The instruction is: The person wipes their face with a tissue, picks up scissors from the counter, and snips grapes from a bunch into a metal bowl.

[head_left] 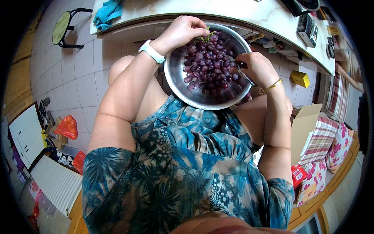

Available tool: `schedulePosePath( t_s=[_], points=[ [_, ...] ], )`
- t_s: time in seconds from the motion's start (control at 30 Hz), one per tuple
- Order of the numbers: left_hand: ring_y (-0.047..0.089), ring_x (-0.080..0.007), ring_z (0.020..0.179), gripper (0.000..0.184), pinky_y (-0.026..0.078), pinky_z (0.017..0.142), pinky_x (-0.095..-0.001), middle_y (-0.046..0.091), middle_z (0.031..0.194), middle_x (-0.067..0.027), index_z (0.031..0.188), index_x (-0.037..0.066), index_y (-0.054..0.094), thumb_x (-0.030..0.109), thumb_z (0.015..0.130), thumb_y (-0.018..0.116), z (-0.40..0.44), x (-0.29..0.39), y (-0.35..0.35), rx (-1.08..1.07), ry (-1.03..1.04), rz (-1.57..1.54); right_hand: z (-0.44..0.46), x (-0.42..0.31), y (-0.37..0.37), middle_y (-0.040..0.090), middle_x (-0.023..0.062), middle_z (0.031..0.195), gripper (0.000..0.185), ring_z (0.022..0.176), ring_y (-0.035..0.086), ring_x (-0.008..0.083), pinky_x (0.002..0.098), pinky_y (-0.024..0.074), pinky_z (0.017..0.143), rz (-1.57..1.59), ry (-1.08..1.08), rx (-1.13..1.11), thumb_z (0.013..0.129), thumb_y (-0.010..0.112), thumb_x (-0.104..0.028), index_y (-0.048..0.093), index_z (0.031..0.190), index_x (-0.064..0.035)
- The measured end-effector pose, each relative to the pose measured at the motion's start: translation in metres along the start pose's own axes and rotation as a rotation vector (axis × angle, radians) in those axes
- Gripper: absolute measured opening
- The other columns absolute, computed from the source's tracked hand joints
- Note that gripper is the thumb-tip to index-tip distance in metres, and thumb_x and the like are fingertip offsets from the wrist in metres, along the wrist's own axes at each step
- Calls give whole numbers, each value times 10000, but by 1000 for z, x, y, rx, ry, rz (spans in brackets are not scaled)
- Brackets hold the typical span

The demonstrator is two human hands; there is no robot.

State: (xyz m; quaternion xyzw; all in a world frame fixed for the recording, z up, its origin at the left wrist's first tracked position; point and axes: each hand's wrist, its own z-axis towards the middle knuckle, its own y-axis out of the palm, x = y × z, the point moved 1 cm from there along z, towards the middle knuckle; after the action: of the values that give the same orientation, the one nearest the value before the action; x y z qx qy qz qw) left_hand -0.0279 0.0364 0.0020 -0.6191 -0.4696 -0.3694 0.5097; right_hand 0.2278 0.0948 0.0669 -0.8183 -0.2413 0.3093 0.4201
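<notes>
A wide steel bowl (174,78) rests on my lap, heaped with purple grapes (206,62). At the bowl's far rim, my left hand (187,30) is closed in a pinch on a green grape stem (203,38), which lies over the grapes. My right hand (255,67) is at the bowl's right side, its fingers wrapped round a pair of scissors (244,73). The blades point in over the grapes and are partly hidden by the fingers and the fruit.
Beyond the bowl runs a white table (156,8) with a blue cloth (107,15) on its left end. A stool (62,28) stands at the far left. To the right are a yellow box (299,78) and an open cardboard box (306,126).
</notes>
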Motion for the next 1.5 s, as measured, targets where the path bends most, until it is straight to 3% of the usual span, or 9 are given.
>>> schedulePosePath(
  t_s=[0.27, 0.33, 0.37, 0.43, 0.47, 0.53, 0.67, 0.8, 1.5],
  points=[
    [623, -73, 821, 259, 489, 748, -233, 712, 911, -18, 1051, -10, 728, 209, 913, 739, 2, -2, -2, 70, -74, -29, -3, 26, 2, 708, 192, 880, 423, 767, 686, 291, 388, 534, 721, 193, -76, -24, 808, 825, -320, 708, 1042, 13],
    [568, -51, 743, 270, 444, 667, -215, 701, 890, -3, 1067, -3, 727, 224, 921, 732, 4, -4, -4, 84, -84, -80, -5, 27, 3, 686, 144, 766, 457, 669, 656, 207, 349, 512, 628, 271, -189, 126, 845, 800, -380, 687, 1006, 33],
    [568, -51, 743, 270, 444, 667, -215, 701, 890, -3, 1067, -3, 727, 224, 921, 732, 4, -5, -5, 81, -83, -78, -5, 28, 0, 686, 144, 766, 457, 669, 656, 207, 349, 512, 628, 272, -187, 129, 845, 800, -380, 687, 1006, 33],
    [500, -30, 681, 276, 389, 610, -198, 687, 871, 13, 1080, 4, 724, 232, 926, 728, 4, -6, -4, 102, -119, -203, -4, 22, -9, 662, 118, 683, 492, 625, 667, 227, 354, 523, 605, 469, 26, -136, 859, 770, -469, 700, 980, 2],
    [500, -30, 681, 276, 389, 610, -198, 687, 871, 13, 1080, 4, 724, 232, 926, 728, 4, -6, -4, 100, -118, -202, -5, 21, -9, 662, 118, 683, 492, 625, 667, 227, 354, 523, 605, 470, 28, -134, 859, 770, -469, 700, 980, 2],
    [478, -22, 663, 272, 380, 598, -191, 675, 855, 22, 1092, 7, 716, 225, 930, 726, 2, -5, -4, 134, -145, -209, -7, 19, -7, 598, 50, 603, 499, 539, 603, 141, 306, 472, 510, 726, 91, -245, 911, 717, -493, 675, 927, 4],
    [477, -23, 660, 268, 382, 597, -192, 666, 844, 30, 1092, 12, 713, 228, 935, 723, 1, 0, -5, 136, -148, -263, -3, 14, 1, 596, 37, 586, 488, 512, 604, 131, 285, 466, 480, 834, 57, -314, 948, 677, -489, 645, 853, -11],
    [478, -19, 660, 267, 383, 599, -184, 671, 859, 34, 1096, 15, 711, 230, 937, 721, 0, 2, -6, 137, -160, -292, 2, 10, 7, 585, 16, 595, 490, 485, 570, 115, 255, 454, 461, 830, 79, -329, 971, 640, -490, 669, 946, -2],
    [494, -22, 664, 298, 392, 592, -174, 646, 834, 27, 1103, -18, 699, 220, 927, 737, -2, 6, -1, 122, -131, -312, 6, 7, 11, 585, 12, 594, 461, 487, 583, 112, 252, 457, 442, 849, 74, -293, 968, 652, -473, 663, 937, -13]
  ],
)
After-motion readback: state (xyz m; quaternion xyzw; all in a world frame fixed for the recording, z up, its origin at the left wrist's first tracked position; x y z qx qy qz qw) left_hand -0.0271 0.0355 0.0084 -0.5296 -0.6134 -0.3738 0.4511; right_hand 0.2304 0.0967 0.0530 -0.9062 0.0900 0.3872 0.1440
